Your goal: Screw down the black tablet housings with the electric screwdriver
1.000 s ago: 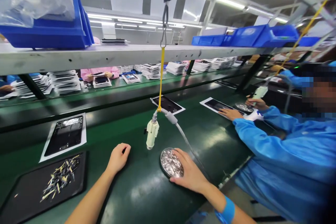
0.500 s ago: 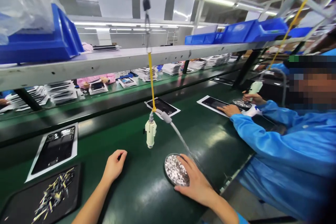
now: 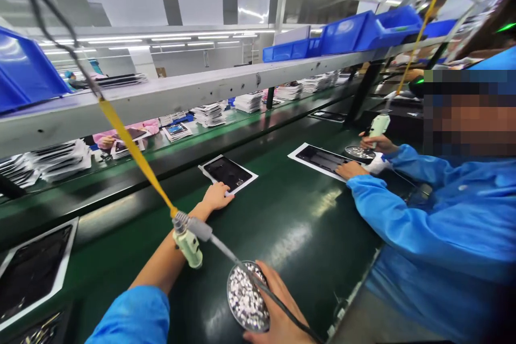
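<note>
My left hand [image 3: 217, 196] reaches forward to the near edge of a dark tablet panel [image 3: 228, 172] on a white sheet. Its thumb and forefinger are apart, touching or just over that edge; I cannot tell if it pinches anything. My right hand [image 3: 282, 301] grips the rim of a round dish [image 3: 248, 295] full of small shiny metal pieces. An electric screwdriver [image 3: 188, 247], pale green, hangs from a yellow cord [image 3: 137, 153] in front of my left forearm. Its grey cable [image 3: 226, 251] crosses over the dish and my right hand.
Another dark panel [image 3: 34, 263] on a white sheet lies at left, above a black tray [image 3: 60, 322] of small strips. At right a co-worker in a blue sleeve [image 3: 374, 199] works on a panel [image 3: 322, 161]. A shelf [image 3: 193, 83] with blue bins [image 3: 346, 37] runs across.
My left hand has moved forward and right to the middle panel. My view has turned right. The screwdriver hangs lower and further left in view; my right hand still holds the dish.
</note>
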`<move>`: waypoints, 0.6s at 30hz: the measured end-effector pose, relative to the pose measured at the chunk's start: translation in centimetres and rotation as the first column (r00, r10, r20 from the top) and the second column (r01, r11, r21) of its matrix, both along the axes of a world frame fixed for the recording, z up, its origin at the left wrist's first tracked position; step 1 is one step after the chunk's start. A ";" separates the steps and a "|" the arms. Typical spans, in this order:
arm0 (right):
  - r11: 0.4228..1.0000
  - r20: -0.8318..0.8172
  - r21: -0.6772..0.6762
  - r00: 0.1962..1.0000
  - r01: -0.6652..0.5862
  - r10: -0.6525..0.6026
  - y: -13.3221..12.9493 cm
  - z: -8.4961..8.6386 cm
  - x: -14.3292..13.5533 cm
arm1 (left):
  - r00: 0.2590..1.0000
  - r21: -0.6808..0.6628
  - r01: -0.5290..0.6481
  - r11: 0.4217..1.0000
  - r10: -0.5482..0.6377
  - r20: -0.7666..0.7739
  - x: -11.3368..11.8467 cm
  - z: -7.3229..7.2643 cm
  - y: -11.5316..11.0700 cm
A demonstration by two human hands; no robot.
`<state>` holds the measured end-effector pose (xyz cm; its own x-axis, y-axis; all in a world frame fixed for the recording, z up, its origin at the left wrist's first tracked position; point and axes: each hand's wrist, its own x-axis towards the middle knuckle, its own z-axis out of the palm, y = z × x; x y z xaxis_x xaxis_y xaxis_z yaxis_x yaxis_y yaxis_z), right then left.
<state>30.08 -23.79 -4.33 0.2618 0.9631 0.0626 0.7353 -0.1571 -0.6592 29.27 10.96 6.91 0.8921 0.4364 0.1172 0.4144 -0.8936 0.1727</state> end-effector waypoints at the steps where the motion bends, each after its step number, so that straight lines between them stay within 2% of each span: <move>1: 1.000 0.020 0.024 1.000 -0.016 0.015 0.0 -0.5 0.1 | 1.000 0.016 -0.002 1.000 0.003 -0.023 0.7 -0.3 0.0; 7: 0.985 0.164 0.170 0.986 -0.001 -0.027 0.2 -1.9 -0.3 | 0.992 0.086 -0.026 0.996 0.037 -0.124 2.4 -1.9 0.9; 10: 0.981 0.199 0.192 0.979 0.011 -0.049 0.4 -2.0 -0.5 | 0.989 0.090 -0.017 0.996 0.030 -0.143 2.6 -1.8 1.5; 12: 0.978 0.209 0.207 0.976 0.011 -0.055 0.6 -2.3 -0.5 | 0.990 0.088 0.002 0.996 0.010 -0.139 2.5 -1.2 1.6; 15: 0.980 0.188 0.201 0.981 0.011 -0.049 1.3 -2.6 0.1 | 0.993 0.088 0.031 0.996 -0.020 -0.117 0.6 0.3 2.0; 18: 0.994 0.105 0.095 0.994 -0.047 0.037 1.9 -1.9 0.6 | 0.994 0.079 0.047 0.996 -0.039 -0.104 -5.0 1.6 2.6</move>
